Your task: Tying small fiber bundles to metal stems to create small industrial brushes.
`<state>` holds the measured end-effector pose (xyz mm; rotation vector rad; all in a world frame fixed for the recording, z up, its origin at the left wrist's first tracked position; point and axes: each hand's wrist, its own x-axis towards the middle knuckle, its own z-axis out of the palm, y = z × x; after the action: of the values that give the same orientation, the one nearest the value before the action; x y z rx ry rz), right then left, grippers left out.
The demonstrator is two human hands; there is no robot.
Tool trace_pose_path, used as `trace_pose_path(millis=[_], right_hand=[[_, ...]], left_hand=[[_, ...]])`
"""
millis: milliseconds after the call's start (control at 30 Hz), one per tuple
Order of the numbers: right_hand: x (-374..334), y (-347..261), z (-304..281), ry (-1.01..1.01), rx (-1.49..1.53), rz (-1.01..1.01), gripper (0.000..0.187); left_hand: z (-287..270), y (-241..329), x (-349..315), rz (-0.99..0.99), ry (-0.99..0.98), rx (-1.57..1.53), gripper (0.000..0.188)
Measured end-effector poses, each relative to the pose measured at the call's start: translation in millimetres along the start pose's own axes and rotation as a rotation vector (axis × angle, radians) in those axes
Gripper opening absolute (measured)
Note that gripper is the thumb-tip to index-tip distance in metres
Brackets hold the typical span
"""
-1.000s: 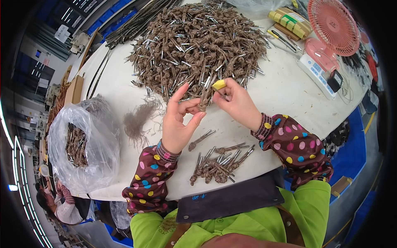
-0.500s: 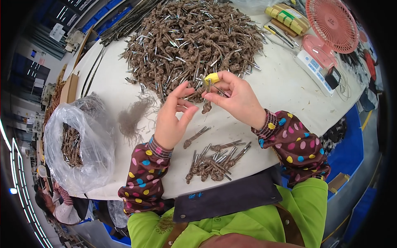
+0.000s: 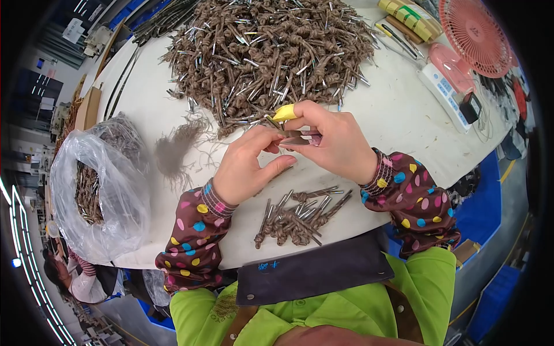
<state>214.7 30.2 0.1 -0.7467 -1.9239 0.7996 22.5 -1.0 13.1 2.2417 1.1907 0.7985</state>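
Note:
Close to the big pile of brown knotted cords (image 3: 271, 63) with metal tips, my two hands meet. My right hand (image 3: 337, 141), with yellow wrapping on a fingertip, is closed around small thread snips (image 3: 297, 140), whose blades point left. My left hand (image 3: 245, 161) pinches a knotted cord (image 3: 271, 120) at the blades; only a bit of its tip shows and the rest is hidden by fingers. Nearer to me lies a small heap of similar knotted cords (image 3: 294, 225) on the white table (image 3: 404, 132).
Loose brown thread scraps (image 3: 179, 150) lie left of my hands. A clear plastic bag (image 3: 124, 213) with more cords stands at the left edge. At the right are a white power strip (image 3: 444, 95), a black plug (image 3: 470, 108), a pink fan (image 3: 476, 34) and a pen (image 3: 398, 37).
My left hand has come up to my right and its fingers have closed. The snips' blades now show between the hands, and the cord that hung below my right fingers is mostly hidden.

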Motion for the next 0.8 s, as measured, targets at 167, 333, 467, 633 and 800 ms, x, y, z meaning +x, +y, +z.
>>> trace_pose_path(millis=[167, 333, 467, 633, 800], right_hand=[[2, -4, -3, -0.008, -0.053, 0.046, 0.035], [6, -1, -6, 0.007, 0.067, 0.174, 0.032], [8, 13, -4, 0.004, 0.273, 0.213, 0.032], [6, 5, -5, -0.126, 0.390, 0.322, 0.028], [2, 3, 1, -0.090, 0.401, 0.255, 0.037]], left_hand=[[2, 3, -1, -0.014, 0.096, 0.090, 0.023], [-1, 1, 0, 0.065, 0.164, 0.131, 0.015], [0, -2, 2, 0.150, 0.185, 0.127, 0.016], [8, -10, -5, 0.033, 0.132, -0.042, 0.010], [20, -21, -9, -0.057, 0.143, -0.598, 0.006]])
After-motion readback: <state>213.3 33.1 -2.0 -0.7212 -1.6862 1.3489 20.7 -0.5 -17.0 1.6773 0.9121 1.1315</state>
